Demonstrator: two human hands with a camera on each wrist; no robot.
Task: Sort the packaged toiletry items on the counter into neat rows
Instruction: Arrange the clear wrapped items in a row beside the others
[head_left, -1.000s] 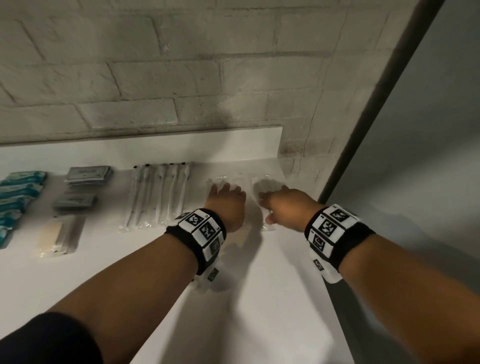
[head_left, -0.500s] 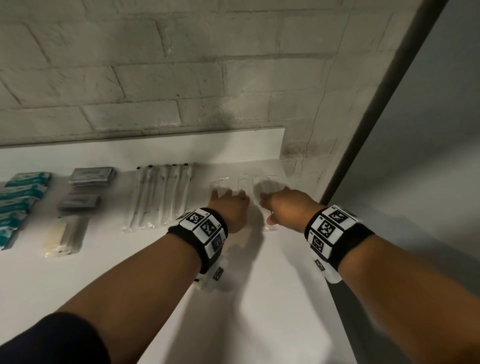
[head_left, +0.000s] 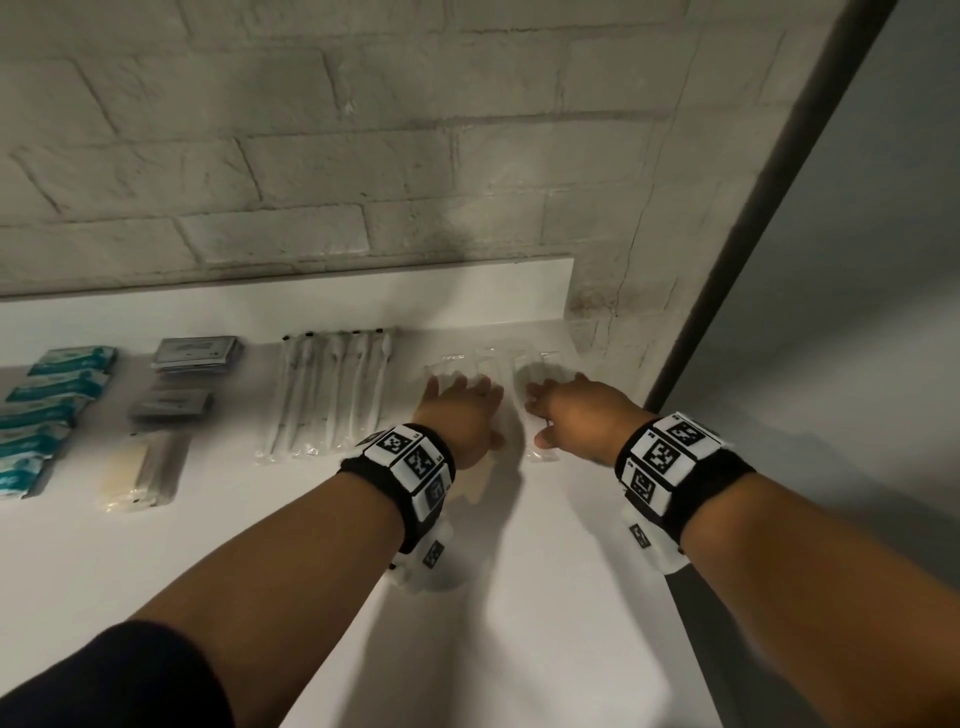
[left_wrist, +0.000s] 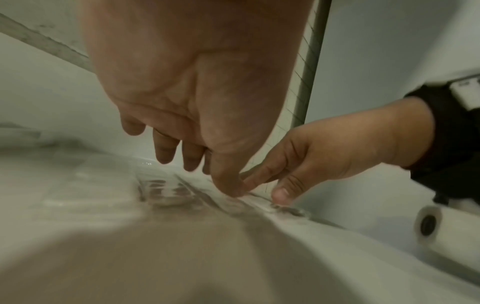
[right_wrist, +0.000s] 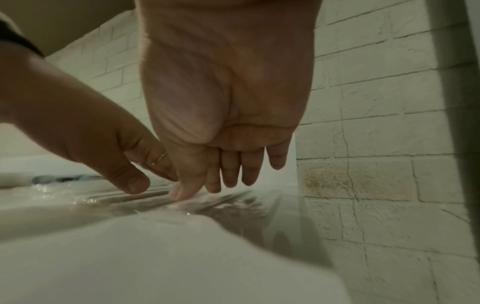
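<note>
Both hands reach to the far right end of a smooth white counter (head_left: 519, 597), palms down over thin, crinkly clear packets (head_left: 535, 364) lying side by side against the low white upstand. The left hand (head_left: 462, 415) has its fingers straight and a little spread, thumb tip down on the glossy film; the right hand (head_left: 576, 410) likewise keeps its fingers extended, thumb pressing a packet edge. Neither hand curls round anything. To the left lie a row of long slim wrapped white sticks (head_left: 332, 395), flat grey sachets (head_left: 197, 353), a pale yellowish bar in clear wrap (head_left: 140, 467) and a column of teal packets (head_left: 52, 410). Behind rises a rough whitewashed brick wall (head_left: 363, 156) with cracked mortar; a dark vertical post (head_left: 753, 208) borders a plain grey panel on the right
</note>
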